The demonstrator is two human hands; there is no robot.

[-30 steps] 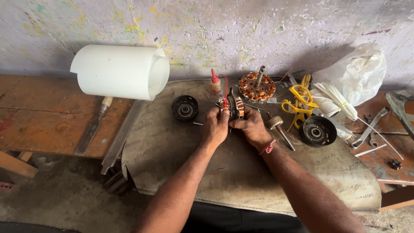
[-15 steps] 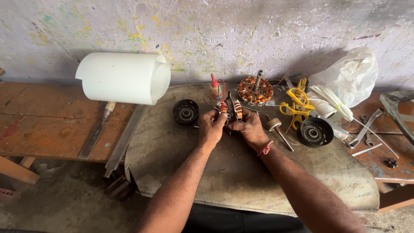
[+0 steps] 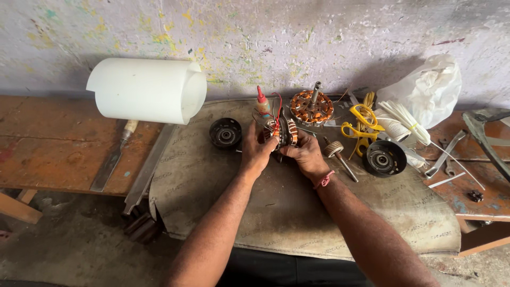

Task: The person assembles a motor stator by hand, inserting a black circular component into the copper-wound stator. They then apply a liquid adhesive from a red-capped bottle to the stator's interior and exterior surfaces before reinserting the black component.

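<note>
Right, both hands at frame centre: left hand [image 3: 256, 151] and right hand [image 3: 304, 154] clasp the wound stator [image 3: 280, 133]. Red leads [image 3: 277, 106] hang loose; black end cap [image 3: 224, 132] lies unfitted beside.

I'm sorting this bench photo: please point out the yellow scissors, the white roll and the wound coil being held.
yellow scissors [image 3: 362, 121], head view, handle loop.
white roll [image 3: 146, 91], head view, curved side.
wound coil [image 3: 281, 133], head view, windings between the hands.

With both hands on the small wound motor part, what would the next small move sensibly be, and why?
Probably a slight turn of the wound motor part between the fingers. The left hand and right hand both grip it upright over the grey mat, and its red wire sticks up loose, so another side likely needs facing.
</note>
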